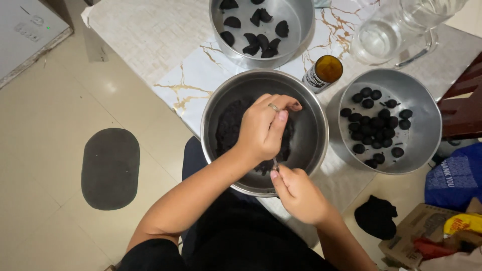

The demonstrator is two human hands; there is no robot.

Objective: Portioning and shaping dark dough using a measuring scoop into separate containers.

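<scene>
A steel bowl (311, 125) sits in front of me on the marble-patterned table, with a dark crumbly mixture (228, 123) inside. My left hand (261, 128), wearing a ring, reaches into the bowl; its fingers are curled shut with a bit of the dark mixture at the tips. My right hand (298, 193) is at the bowl's near rim and pinches the thin metal handle of a utensil (275, 162). The handle runs up under the left hand, and its other end is hidden.
A steel bowl (419, 120) on the right holds several dark balls; another bowl (301, 30) at the back holds dark folded pieces. An amber jar (324, 73) and a glass pitcher (386, 35) stand nearby. On the floor are a dark oval mat (110, 168), a black cloth (376, 216), a blue bag and a box.
</scene>
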